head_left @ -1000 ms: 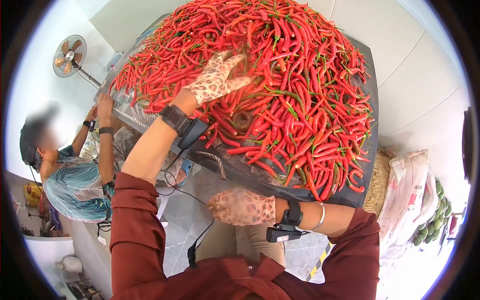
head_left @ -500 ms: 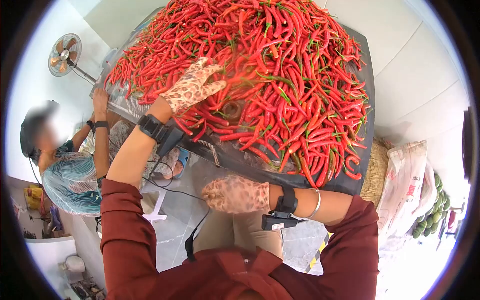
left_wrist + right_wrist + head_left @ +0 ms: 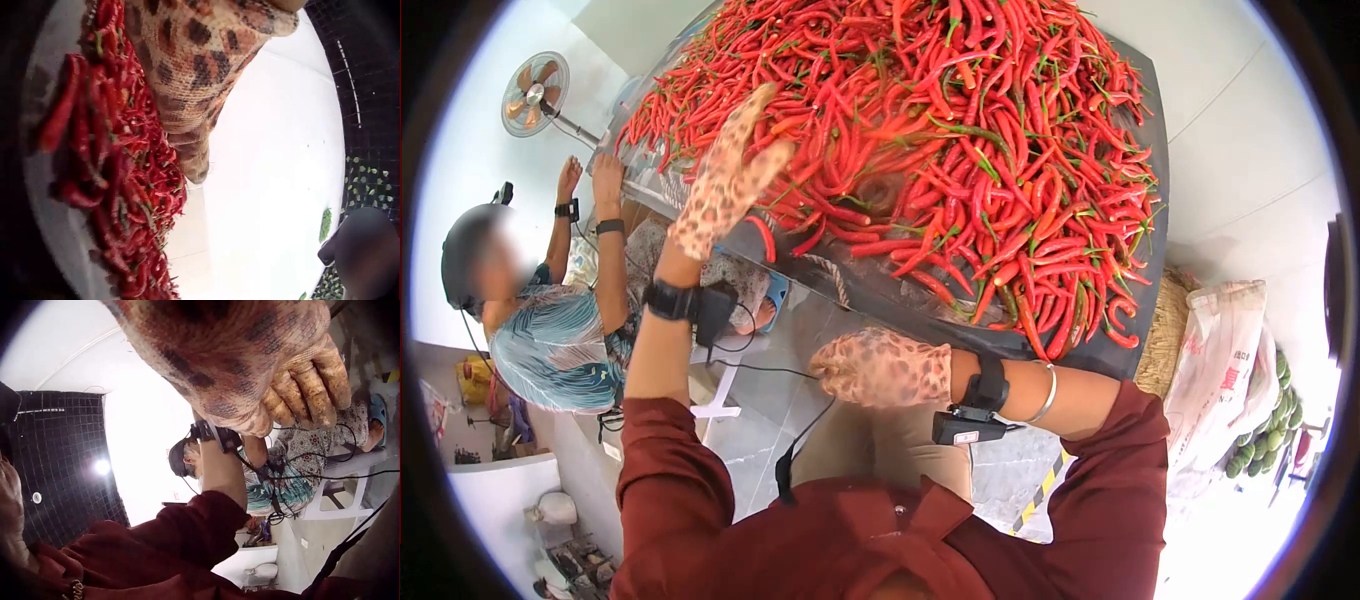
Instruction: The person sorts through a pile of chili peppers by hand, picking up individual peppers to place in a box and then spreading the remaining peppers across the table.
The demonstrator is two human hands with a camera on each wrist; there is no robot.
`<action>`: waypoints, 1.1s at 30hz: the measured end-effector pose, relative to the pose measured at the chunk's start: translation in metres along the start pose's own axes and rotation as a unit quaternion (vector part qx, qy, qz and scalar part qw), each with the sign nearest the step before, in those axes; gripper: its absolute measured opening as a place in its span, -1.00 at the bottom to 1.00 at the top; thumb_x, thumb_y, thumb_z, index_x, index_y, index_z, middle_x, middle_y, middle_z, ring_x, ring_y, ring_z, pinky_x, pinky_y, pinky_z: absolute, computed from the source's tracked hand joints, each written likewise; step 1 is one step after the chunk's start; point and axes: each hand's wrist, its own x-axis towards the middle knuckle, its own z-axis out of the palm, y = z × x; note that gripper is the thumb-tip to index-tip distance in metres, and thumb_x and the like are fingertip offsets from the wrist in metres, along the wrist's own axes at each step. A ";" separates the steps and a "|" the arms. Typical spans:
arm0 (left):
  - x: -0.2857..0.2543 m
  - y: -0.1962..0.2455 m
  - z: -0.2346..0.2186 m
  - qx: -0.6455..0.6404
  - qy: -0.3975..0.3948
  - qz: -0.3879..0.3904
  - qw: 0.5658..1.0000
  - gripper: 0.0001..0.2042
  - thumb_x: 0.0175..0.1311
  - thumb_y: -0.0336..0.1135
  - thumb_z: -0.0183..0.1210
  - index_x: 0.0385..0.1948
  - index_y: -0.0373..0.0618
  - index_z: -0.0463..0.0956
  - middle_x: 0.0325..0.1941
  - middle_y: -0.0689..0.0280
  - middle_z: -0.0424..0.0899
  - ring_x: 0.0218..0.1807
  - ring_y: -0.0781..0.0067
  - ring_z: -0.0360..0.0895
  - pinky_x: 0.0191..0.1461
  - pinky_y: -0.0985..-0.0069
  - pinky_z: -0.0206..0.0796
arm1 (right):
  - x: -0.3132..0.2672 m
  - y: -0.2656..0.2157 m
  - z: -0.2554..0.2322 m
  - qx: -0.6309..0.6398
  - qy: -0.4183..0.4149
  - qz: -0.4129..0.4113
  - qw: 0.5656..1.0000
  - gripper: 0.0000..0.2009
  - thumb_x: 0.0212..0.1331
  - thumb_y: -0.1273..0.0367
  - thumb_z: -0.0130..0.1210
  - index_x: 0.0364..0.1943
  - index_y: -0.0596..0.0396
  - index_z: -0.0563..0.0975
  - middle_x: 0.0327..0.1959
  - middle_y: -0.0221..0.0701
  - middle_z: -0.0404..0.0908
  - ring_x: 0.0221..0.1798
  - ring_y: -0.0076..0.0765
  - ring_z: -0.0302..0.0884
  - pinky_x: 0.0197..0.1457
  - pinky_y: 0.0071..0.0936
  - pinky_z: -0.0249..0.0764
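A large heap of red chili peppers [image 3: 1000,180], some with green stems, covers the dark table [image 3: 1145,100]. My left hand [image 3: 725,185], in a leopard-print glove, is over the near left side of the heap. Its fingers are straight, the thumb stands apart, and it grips nothing. In the left wrist view the glove [image 3: 194,69] is beside the peppers [image 3: 137,181]. My right hand [image 3: 880,368], in a matching glove, hangs in front of the table's near edge. The right wrist view shows its stained fingers [image 3: 312,387] loosely curled, with nothing visible in them.
Another person [image 3: 555,340] sits at the left, one hand by the table. Behind stands a fan [image 3: 535,95]. A rope [image 3: 830,275] lies along the table's near edge. White sacks [image 3: 1215,370] and green produce [image 3: 1265,430] stand at the right. Black cables [image 3: 800,445] hang between my arms.
My left hand has moved left, away from the middle of the heap, and its fingers have straightened. My right hand stays in nearly the same place. The seated person's far hand has risen.
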 end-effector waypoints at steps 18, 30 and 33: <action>-0.039 -0.006 0.044 0.203 -0.062 -0.087 0.973 0.19 -0.20 0.22 0.44 0.46 -0.17 -0.06 0.56 -0.05 -0.13 0.57 -0.19 -0.27 0.57 0.01 -0.39 | -0.002 0.005 0.001 0.161 -0.009 0.009 0.987 -0.92 0.28 0.43 -0.01 -0.29 0.16 0.46 -0.49 -0.42 0.45 -0.44 -0.43 0.48 -0.37 -0.43 0.40; -0.057 -0.052 0.030 0.198 0.135 -0.010 0.971 -0.10 0.11 0.10 0.26 0.42 -0.23 0.06 0.49 -0.15 0.04 0.51 -0.20 -0.04 0.54 0.03 -0.19 | -0.001 0.019 0.004 0.127 -0.002 -0.002 0.992 -0.76 0.27 0.36 0.02 -0.05 0.16 0.51 -0.42 -0.31 0.57 -0.38 -0.39 0.59 -0.35 -0.46 0.50; -0.065 -0.095 0.027 0.237 0.143 -0.056 0.959 -0.16 0.23 0.12 0.16 0.42 -0.22 0.05 0.47 -0.17 0.08 0.49 -0.23 0.02 0.52 0.04 -0.15 | 0.000 0.015 0.003 0.051 0.010 -0.022 0.998 -0.76 0.27 0.34 0.04 -0.06 0.16 0.52 -0.43 -0.30 0.59 -0.40 -0.38 0.60 -0.37 -0.45 0.50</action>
